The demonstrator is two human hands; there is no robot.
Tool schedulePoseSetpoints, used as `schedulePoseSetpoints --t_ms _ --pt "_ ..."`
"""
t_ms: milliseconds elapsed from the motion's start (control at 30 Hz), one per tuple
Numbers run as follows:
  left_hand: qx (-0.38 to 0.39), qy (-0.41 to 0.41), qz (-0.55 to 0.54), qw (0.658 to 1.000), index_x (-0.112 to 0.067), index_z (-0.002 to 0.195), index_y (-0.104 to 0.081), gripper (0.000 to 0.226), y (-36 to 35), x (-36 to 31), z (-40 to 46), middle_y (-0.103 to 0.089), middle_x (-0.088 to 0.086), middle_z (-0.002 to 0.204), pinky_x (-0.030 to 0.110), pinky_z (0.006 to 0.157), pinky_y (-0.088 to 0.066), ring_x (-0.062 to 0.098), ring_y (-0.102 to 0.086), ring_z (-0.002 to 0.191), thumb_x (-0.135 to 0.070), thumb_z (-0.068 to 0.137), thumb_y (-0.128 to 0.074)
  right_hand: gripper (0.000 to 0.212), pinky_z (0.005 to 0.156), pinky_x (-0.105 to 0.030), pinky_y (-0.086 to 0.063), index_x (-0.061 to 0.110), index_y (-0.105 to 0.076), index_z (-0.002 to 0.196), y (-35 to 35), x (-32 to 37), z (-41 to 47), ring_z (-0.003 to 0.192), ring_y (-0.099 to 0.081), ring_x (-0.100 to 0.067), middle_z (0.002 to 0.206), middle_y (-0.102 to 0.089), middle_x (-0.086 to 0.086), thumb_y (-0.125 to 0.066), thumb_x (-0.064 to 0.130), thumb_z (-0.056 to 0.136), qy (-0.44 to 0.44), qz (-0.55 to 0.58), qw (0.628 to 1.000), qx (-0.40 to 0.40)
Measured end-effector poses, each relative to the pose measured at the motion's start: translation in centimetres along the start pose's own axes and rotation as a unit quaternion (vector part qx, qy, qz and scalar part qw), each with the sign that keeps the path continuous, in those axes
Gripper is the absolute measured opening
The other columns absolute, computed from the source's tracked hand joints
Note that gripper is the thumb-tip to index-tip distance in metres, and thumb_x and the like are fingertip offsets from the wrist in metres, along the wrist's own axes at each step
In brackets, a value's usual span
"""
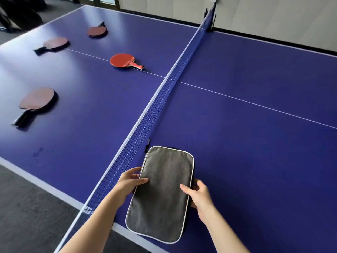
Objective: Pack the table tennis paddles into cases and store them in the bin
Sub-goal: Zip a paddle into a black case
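Observation:
A grey rectangular paddle case [161, 194] with white piping lies at the near edge of the blue table, just right of the net. My left hand [130, 181] grips its left edge, thumb on top. My right hand [197, 195] grips its right edge the same way. A black zipper pull [148, 144] sticks out at the case's far left corner. Several red paddles lie on the left half: one near the net [124, 61], one at the near left [36, 102], one at the far left [54, 44], one at the back [97, 31].
The net [160, 95] runs from the near edge to the far post [209, 17] and divides the blue table [255, 134]. Grey floor [23, 207] lies at the lower left. A pale wall stands behind the table. No bin is in view.

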State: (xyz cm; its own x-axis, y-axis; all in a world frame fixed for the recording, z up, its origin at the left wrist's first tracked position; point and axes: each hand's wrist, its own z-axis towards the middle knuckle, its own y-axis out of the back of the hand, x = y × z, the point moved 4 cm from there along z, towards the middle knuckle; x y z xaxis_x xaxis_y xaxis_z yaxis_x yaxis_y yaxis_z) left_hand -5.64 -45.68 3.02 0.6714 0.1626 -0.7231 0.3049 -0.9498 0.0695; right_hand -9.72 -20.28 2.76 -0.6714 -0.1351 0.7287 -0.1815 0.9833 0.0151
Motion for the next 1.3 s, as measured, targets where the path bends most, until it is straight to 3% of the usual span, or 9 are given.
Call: schedulePoseSetpoints --t_ms 133,267,433,533,800,900,1033,1167,1300 --pt "-0.051 -0.012 0.023 0.998 -0.011 0.12 -0.062 0.048 0.6 0.4 1.7 -0.067 0.02 0.107 0.051 0.089 -0.053 0.038 -0.066 0.096 -0.002 0.076 -0.078 0.04 0.092 -0.049 -0.052 0.016 -0.058 0.109 -1.9 -0.9 0.9 0.096 -0.067 -0.023 0.103 -0.07 -0.004 -0.079 0.019 0.076 -0.028 0.017 0.999 -0.024" --pt "-0.083 -0.02 0.069 0.994 -0.009 0.12 -0.063 0.048 1.0 0.9 2.9 -0.067 0.018 0.107 0.052 0.093 -0.051 0.036 -0.063 0.104 -0.006 0.075 -0.08 0.031 0.076 -0.03 -0.052 0.014 -0.058 0.102 -2.6 -1.4 1.7 0.088 -0.066 -0.015 0.097 -0.068 0.001 -0.077 0.015 0.078 -0.028 0.015 0.998 -0.053" --pt "-0.092 -0.028 0.107 0.99 -0.013 0.117 -0.063 0.045 1.1 0.8 3.6 -0.067 0.013 0.108 0.042 0.09 -0.052 0.028 -0.063 0.1 -0.007 0.075 -0.08 0.032 0.09 -0.034 -0.048 0.022 -0.054 0.103 -3.2 -2.2 2.5 0.105 -0.06 -0.022 0.117 -0.063 -0.004 -0.075 0.019 0.08 -0.026 -0.026 0.996 -0.078" --pt "-0.1 -0.038 0.132 0.986 -0.014 0.118 -0.063 0.045 1.1 0.5 3.7 -0.066 0.009 0.109 0.038 0.09 -0.051 0.023 -0.061 0.097 -0.01 0.076 -0.079 0.059 0.095 -0.029 -0.043 0.009 -0.051 0.131 -3.2 -1.9 2.7 0.118 -0.053 -0.021 0.131 -0.056 -0.007 -0.076 0.024 0.08 -0.019 -0.093 0.99 -0.101" --pt "-0.104 -0.076 0.254 0.959 -0.011 0.132 -0.052 0.056 0.8 -0.2 3.5 -0.056 0.012 0.125 0.037 0.098 -0.045 0.025 -0.056 0.11 -0.017 0.082 -0.075 0.064 0.099 -0.031 -0.043 0.013 -0.048 0.133 -2.9 -2.3 2.5 0.121 -0.051 -0.022 0.134 -0.052 -0.006 -0.076 0.03 0.078 -0.007 -0.148 0.982 -0.113" --pt "-0.109 -0.157 0.35 0.917 -0.011 0.144 -0.038 0.064 -0.3 -1.1 2.3 -0.04 0.009 0.142 0.037 0.106 -0.037 0.027 -0.045 0.127 -0.022 0.087 -0.068 0.062 0.097 -0.031 -0.044 0.015 -0.048 0.131 -2.5 -2.2 1.6 0.116 -0.053 -0.019 0.127 -0.054 -0.004 -0.076 0.031 0.078 0.025 -0.171 0.977 -0.126" --pt "-0.08 -0.286 0.531 0.794 -0.016 0.148 -0.031 0.066 -3.4 -2.5 0.8 -0.026 0.002 0.157 0.036 0.114 -0.023 0.023 -0.025 0.144 -0.039 0.092 -0.057 0.061 0.099 -0.025 -0.039 0.013 -0.043 0.137 -1.2 -1.0 0.2 0.122 -0.048 -0.017 0.131 -0.048 -0.004 -0.07 0.029 0.085 0.101 -0.231 0.957 -0.145" --pt "0.006 -0.303 0.633 0.712 -0.016 0.152 -0.021 0.066 -7.5 -3.4 0.5 -0.012 0.001 0.162 0.035 0.121 -0.003 0.019 -0.003 0.15 -0.047 0.098 -0.04 0.061 0.106 -0.027 -0.033 0.014 -0.034 0.144 0.7 0.7 -1.1 0.132 -0.038 -0.015 0.141 -0.039 -0.001 -0.06 0.032 0.091 0.162 -0.308 0.924 -0.159" --pt "0.047 -0.304 0.679 0.666 -0.016 0.152 -0.017 0.066 -11.3 -4.3 -0.1 -0.013 0.001 0.162 0.039 0.12 -0.005 0.019 -0.004 0.15 -0.049 0.099 -0.035 0.062 0.109 -0.031 -0.032 0.016 -0.026 0.148 3.4 1.9 -2.4 0.137 -0.031 -0.017 0.148 -0.032 0.001 -0.051 0.038 0.095 0.19 -0.417 0.872 -0.171"
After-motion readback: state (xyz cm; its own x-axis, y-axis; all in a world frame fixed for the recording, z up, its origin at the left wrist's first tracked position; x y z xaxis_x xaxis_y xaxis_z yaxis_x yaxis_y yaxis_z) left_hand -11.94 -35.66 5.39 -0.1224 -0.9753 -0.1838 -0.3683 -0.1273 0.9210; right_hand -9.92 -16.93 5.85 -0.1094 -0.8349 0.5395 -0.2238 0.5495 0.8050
